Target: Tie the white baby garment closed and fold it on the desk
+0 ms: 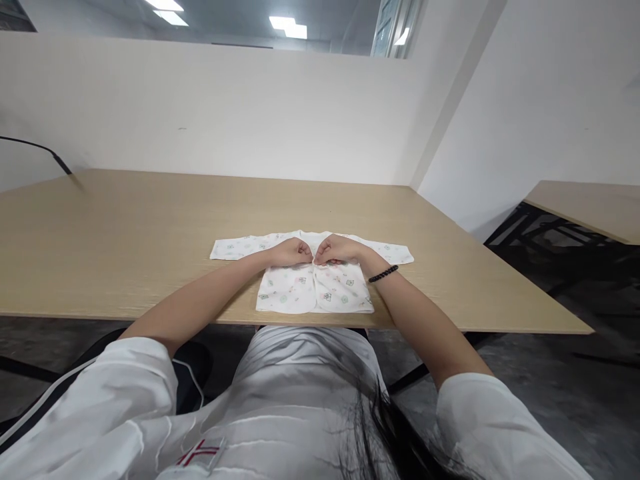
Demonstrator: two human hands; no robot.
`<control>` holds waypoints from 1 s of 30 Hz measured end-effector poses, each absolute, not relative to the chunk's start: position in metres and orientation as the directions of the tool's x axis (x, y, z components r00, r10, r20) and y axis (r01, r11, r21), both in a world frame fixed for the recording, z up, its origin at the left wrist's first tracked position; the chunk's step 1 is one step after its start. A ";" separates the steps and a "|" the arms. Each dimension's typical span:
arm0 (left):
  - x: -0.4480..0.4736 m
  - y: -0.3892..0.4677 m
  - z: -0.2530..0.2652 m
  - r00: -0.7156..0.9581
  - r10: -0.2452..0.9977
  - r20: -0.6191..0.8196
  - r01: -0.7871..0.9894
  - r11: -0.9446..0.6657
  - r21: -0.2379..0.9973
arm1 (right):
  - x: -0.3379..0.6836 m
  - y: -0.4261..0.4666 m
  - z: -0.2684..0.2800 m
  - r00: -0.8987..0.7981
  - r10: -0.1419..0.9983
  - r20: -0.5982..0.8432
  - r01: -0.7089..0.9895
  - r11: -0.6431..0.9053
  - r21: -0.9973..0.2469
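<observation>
A small white long-sleeved baby shirt (287, 290) with a green and pink print lies flat near the table's front edge, sleeves spread to both sides. Its front opening runs down the middle. My left hand (294, 253) pinches the fabric at this opening, fingers curled together. From the other side my right hand (336, 249), with a dark beaded bracelet on its wrist, also pinches the cloth there. Both hands almost meet at chest height of the shirt. Whatever small part sits between the fingertips is hidden.
The light wooden table (150, 220) reaches back to a white wall (240, 107) with a window above it. A thin black cable or stem (55, 157) stands at the far left. Another table (590, 203) is off to the right.
</observation>
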State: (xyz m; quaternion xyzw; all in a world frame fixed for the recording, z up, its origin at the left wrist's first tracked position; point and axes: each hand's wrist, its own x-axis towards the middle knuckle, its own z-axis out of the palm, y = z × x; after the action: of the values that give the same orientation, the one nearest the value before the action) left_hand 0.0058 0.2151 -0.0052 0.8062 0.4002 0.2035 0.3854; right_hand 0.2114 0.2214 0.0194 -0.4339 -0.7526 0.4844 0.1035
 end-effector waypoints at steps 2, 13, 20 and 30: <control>0.006 0.216 -0.005 0.604 0.797 0.016 0.488 -0.386 0.783 | 0.213 0.224 0.019 -0.597 0.749 -0.287 0.554 0.126 -0.823; 0.003 0.219 -0.009 0.547 0.836 0.037 0.534 -0.383 0.754 | 0.211 0.215 0.031 -0.468 0.858 -0.214 0.729 0.238 -0.642; -0.001 0.217 0.000 0.728 0.686 0.016 0.428 -0.473 0.770 | 0.194 0.188 0.041 -0.619 0.692 -0.371 0.741 0.360 -0.567; 0.006 0.192 0.015 0.771 0.633 -0.071 0.429 -0.433 0.793 | 0.214 0.202 0.046 -0.671 0.580 -0.462 0.677 0.224 -0.701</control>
State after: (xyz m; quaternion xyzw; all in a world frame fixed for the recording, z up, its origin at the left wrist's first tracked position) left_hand 0.0062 0.1918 0.0151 0.8380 0.3170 0.1193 0.4279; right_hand 0.2137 0.2021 0.0455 -0.4025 -0.7805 0.4756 -0.0509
